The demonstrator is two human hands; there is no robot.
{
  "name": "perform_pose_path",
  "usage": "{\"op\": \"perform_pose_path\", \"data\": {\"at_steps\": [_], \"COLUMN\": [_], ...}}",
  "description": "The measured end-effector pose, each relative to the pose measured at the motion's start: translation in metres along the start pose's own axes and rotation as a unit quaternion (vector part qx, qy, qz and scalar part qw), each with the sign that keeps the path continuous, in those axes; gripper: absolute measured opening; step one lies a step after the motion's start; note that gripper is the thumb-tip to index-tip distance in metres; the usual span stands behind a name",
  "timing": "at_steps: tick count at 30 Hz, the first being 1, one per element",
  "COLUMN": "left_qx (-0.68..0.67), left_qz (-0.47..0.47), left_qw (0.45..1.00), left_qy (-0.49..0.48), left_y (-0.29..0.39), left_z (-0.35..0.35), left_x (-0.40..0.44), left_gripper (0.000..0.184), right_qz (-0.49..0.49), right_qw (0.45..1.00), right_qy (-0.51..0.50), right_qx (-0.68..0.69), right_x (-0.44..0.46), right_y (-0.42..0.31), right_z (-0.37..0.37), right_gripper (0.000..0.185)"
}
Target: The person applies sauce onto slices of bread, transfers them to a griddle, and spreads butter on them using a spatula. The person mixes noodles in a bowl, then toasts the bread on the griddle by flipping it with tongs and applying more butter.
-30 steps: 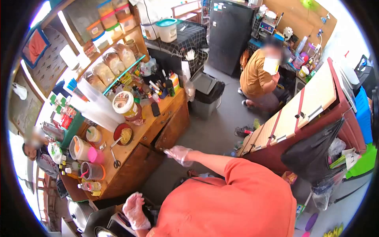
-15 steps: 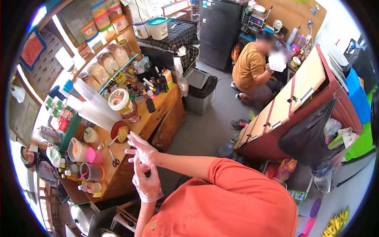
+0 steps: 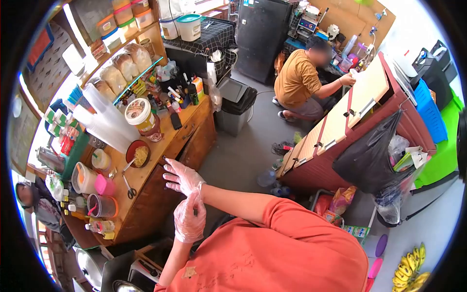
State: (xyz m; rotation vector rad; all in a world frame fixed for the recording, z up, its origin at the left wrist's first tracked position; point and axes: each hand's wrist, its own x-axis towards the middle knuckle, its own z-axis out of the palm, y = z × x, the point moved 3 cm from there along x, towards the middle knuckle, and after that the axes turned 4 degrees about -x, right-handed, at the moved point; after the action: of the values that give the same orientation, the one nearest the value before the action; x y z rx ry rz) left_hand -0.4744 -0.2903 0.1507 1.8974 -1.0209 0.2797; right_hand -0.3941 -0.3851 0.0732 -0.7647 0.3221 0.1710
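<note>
Both of my hands wear clear plastic gloves, in front of my red shirt in the head view. My right hand (image 3: 185, 178) reaches left with its fingers stretched out and apart, holding nothing. My left hand (image 3: 189, 220) is just below it, its fingers pinched on the cuff of the right plastic glove (image 3: 198, 188) at the wrist. Beyond the fingertips is the wooden counter (image 3: 141, 198). On it are a red-rimmed bowl (image 3: 130, 155) with pale yellow shreds inside and a pair of scissors (image 3: 129, 189).
Stacked plastic cups (image 3: 109, 124), a lidded tub (image 3: 140, 115) and several containers crowd the counter. A grey bin (image 3: 232, 119) stands behind it. Another person (image 3: 299, 78) crouches near a reddish cabinet (image 3: 340, 160) with a black bag (image 3: 367, 155) hanging on it.
My left hand has moved from the right hand's fingers down to its wrist, and its fingers have closed on the glove cuff. The crouching person has reached toward the cabinet.
</note>
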Motion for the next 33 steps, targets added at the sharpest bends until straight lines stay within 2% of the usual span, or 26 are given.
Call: {"op": "perform_pose_path", "data": {"at_steps": [3, 4, 6, 10, 12, 15, 16, 17, 18, 19, 20, 22, 23, 25, 28, 30, 32, 33], "left_qx": [0.016, 0.01, 0.005, 0.01, 0.013, 0.013, 0.009, 0.001, 0.002, -0.054, -0.109, -0.117, -0.116, -0.122, -0.111, -0.111, -0.114, -0.116], "left_qz": [0.018, -0.002, -0.022, -0.025, -0.085, -0.157, -0.184, -0.179, -0.173, -0.221, -0.269, -0.273, -0.278, -0.285, -0.263, -0.273, -0.268, -0.263], "left_qw": [1.0, 1.0, 1.0, 0.998, 0.995, 0.988, 0.982, 0.982, 0.983, 0.969, 0.948, 0.945, 0.945, 0.944, 0.953, 0.952, 0.952, 0.953], "left_qy": [-0.008, -0.009, -0.013, -0.052, -0.045, 0.01, 0.031, 0.06, 0.058, 0.096, 0.132, 0.135, 0.123, 0.111, 0.103, 0.085, 0.088, 0.091], "left_y": [0.0, -0.002, -0.005, -0.004, -0.009, -0.02, -0.022, -0.03, -0.04, -0.053, -0.062, -0.067, -0.074, -0.079, -0.077, -0.075, -0.075, -0.076], "left_z": [-0.004, -0.006, -0.007, -0.007, -0.008, -0.012, -0.013, -0.011, -0.007, -0.003, 0.001, 0.011, 0.016, 0.027, 0.039, 0.044, 0.049, 0.052], "left_x": [-0.002, -0.004, -0.005, -0.003, 0.0, 0.001, 0.002, 0.0, -0.004, -0.01, -0.011, 0.0, 0.003, 0.013, 0.039, 0.052, 0.059, 0.062], "left_gripper": [0.047, 0.048, 0.048, 0.049, 0.051, 0.048, 0.047, 0.048, 0.048, 0.047, 0.047, 0.047, 0.046, 0.045, 0.044, 0.042, 0.042, 0.042], "right_qz": [0.03, 0.031, 0.071, 0.058, 0.057, 0.095, 0.109, -0.087, -0.099, -0.124, 0.026, 0.043, 0.044, 0.059, 0.101, 0.112, 0.044, 0.072], "right_qw": [0.996, 0.996, 0.983, 0.973, 0.978, 0.994, 0.99, 0.914, 0.817, 0.688, 0.662, 0.599, 0.6, 0.507, 0.498, 0.503, 0.505, 0.508], "right_qy": [0.018, 0.018, 0.016, 0.003, 0.04, 0.052, 0.052, -0.01, -0.037, -0.058, -0.05, -0.011, -0.007, 0.081, 0.12, 0.092, 0.079, 0.047], "right_qx": [0.085, 0.086, 0.171, 0.225, 0.194, 0.027, -0.073, -0.396, -0.567, -0.713, -0.747, -0.799, -0.799, -0.856, -0.853, -0.852, -0.858, -0.857], "right_x": [0.003, 0.006, 0.016, 0.036, 0.034, 0.046, 0.048, 0.067, 0.061, 0.054, 0.013, -0.018, -0.025, -0.035, -0.051, -0.056, -0.059, -0.06], "right_y": [0.005, 0.006, 0.009, 0.013, 0.004, 0.015, 0.018, 0.04, 0.03, 0.019, -0.025, -0.05, -0.053, -0.056, -0.078, -0.085, -0.074, -0.076], "right_z": [-0.009, -0.01, -0.013, -0.023, -0.027, -0.054, -0.068, -0.11, -0.12, -0.13, -0.122, -0.152, -0.168, -0.206, -0.233, -0.249, -0.271, -0.276], "right_gripper": [0.066, 0.066, 0.063, 0.066, 0.064, 0.056, 0.05, 0.047, 0.046, 0.045, 0.046, 0.053, 0.053, 0.054, 0.059, 0.064, 0.062, 0.064]}}
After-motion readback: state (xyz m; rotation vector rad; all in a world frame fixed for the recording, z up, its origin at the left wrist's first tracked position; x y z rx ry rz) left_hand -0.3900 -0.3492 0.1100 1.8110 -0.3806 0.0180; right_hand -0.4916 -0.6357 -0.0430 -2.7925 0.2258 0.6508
